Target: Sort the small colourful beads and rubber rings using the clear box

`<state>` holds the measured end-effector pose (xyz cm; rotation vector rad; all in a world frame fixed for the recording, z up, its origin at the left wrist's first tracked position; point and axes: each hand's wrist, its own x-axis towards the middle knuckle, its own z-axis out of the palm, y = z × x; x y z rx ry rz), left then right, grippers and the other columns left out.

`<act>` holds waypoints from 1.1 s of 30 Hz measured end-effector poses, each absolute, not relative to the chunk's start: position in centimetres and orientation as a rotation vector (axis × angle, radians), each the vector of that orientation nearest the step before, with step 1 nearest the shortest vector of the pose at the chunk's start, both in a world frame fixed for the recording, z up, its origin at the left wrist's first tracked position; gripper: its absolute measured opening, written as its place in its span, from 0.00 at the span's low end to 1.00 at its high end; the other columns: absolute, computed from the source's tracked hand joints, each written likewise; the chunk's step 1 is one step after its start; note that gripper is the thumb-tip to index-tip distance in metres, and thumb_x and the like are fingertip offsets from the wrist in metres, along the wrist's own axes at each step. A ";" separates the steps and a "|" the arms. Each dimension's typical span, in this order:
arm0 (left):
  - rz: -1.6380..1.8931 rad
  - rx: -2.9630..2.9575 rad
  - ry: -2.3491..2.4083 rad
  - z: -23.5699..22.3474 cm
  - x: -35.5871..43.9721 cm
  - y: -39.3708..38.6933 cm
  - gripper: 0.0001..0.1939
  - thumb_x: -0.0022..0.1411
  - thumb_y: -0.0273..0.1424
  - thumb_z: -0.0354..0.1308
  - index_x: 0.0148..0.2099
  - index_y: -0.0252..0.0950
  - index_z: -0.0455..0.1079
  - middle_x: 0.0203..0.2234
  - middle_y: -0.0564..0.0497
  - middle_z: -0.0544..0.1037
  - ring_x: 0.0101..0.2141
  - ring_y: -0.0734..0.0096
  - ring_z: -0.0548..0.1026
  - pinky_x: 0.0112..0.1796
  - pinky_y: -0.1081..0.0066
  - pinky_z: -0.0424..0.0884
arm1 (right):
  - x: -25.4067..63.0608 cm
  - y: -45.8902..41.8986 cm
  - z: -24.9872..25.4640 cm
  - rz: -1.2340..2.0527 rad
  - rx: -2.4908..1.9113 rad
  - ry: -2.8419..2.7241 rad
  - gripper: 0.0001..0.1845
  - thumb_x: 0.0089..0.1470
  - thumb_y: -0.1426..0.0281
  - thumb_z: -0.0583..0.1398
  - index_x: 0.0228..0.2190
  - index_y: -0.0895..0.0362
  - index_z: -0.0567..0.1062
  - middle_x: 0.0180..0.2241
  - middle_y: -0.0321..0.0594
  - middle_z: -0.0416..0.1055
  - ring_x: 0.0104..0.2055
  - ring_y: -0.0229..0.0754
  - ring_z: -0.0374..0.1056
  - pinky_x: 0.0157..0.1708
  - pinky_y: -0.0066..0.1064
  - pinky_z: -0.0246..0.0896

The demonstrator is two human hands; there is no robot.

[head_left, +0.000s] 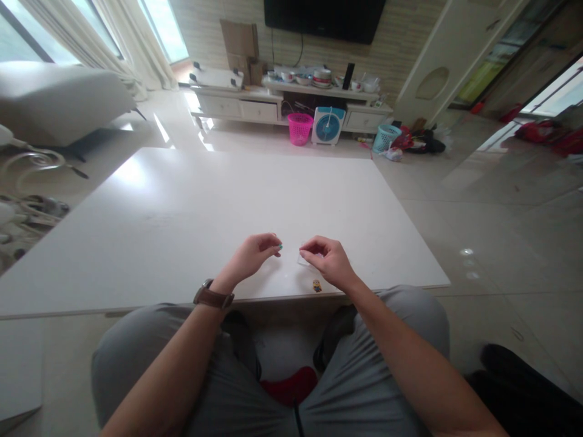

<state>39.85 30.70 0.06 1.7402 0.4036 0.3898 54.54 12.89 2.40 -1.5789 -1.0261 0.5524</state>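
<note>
My left hand (253,255) hovers over the near part of the white table (182,212), fingers curled in a pinch on a tiny teal-green thing (280,247) at the fingertips. My right hand (327,261) is a short gap to its right, fingers also pinched, holding a small clear plastic piece (303,259), perhaps a little bag. A small yellow and blue figure sticker or charm (317,285) lies on the table by my right wrist. A brown watch is on my left wrist.
A low white TV cabinet (282,103) with bowls stands at the far wall, with a pink basket (299,128), a small blue fan (328,125) and a teal basket (385,137) on the floor before it. A grey sofa (59,100) is at the left.
</note>
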 end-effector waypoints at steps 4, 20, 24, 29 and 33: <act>0.285 2.232 0.453 -0.3 39.4 30.8 0.07 0.61 0.30 0.57 0.37 0.36 0.76 0.32 0.47 0.81 0.34 0.65 0.77 0.39 0.65 0.73 | 54.7 12.9 2.1 0.554 -1.579 -1.024 0.05 0.53 0.67 0.66 0.31 0.56 0.80 0.31 0.39 0.79 0.34 0.41 0.73 0.37 0.32 0.66; 0.084 2.444 0.553 -1.4 39.2 30.5 0.06 0.54 0.28 0.62 0.25 0.38 0.74 0.23 0.49 0.78 0.25 0.67 0.73 0.30 0.69 0.65 | 54.7 12.9 2.1 0.573 -1.567 -1.034 0.06 0.52 0.67 0.66 0.33 0.56 0.78 0.31 0.38 0.77 0.34 0.40 0.73 0.38 0.32 0.69; 0.130 2.458 0.598 -0.9 39.1 30.5 0.10 0.61 0.32 0.58 0.28 0.37 0.75 0.24 0.47 0.79 0.26 0.65 0.73 0.32 0.68 0.65 | 54.6 12.9 2.1 0.570 -1.576 -1.043 0.05 0.53 0.67 0.65 0.32 0.56 0.78 0.30 0.38 0.77 0.34 0.40 0.73 0.38 0.32 0.68; 0.059 2.468 0.504 -0.9 39.1 30.7 0.06 0.56 0.29 0.59 0.34 0.37 0.77 0.29 0.47 0.81 0.29 0.65 0.75 0.33 0.69 0.68 | 54.6 13.0 2.0 0.548 -1.584 -1.030 0.06 0.54 0.67 0.65 0.34 0.56 0.79 0.33 0.39 0.78 0.36 0.41 0.74 0.40 0.33 0.69; 0.021 2.480 0.465 -1.6 39.1 30.8 0.10 0.49 0.23 0.60 0.34 0.37 0.78 0.28 0.47 0.80 0.28 0.64 0.75 0.34 0.68 0.69 | 54.7 13.1 1.8 0.563 -1.581 -1.025 0.09 0.54 0.67 0.64 0.39 0.56 0.80 0.37 0.42 0.79 0.40 0.43 0.75 0.43 0.36 0.71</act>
